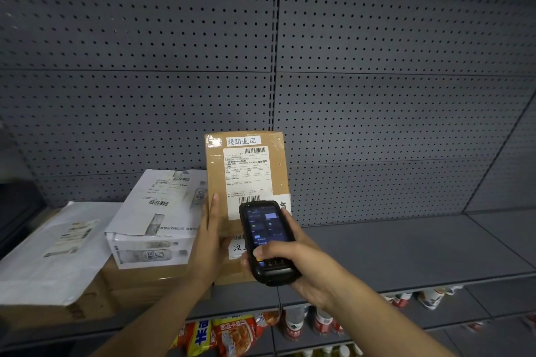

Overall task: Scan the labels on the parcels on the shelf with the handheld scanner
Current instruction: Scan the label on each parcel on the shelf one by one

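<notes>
A brown cardboard parcel (246, 165) stands upright on the grey shelf (406, 249), its white shipping label (246, 180) facing me. My left hand (210, 235) grips the parcel's left edge. My right hand (293, 258) holds a black handheld scanner (266, 240) in front of the parcel's lower half. The scanner's screen is lit and its top end sits just under the label's lower barcode. The scanner hides the lower part of the label.
To the left lie a white printed box (156, 220), a flat white mailer bag (55, 252) and brown cartons (139, 284) beneath them. A perforated grey back panel (377, 95) rises behind. Snack packets (229, 336) and bottles (319, 322) fill the shelf below.
</notes>
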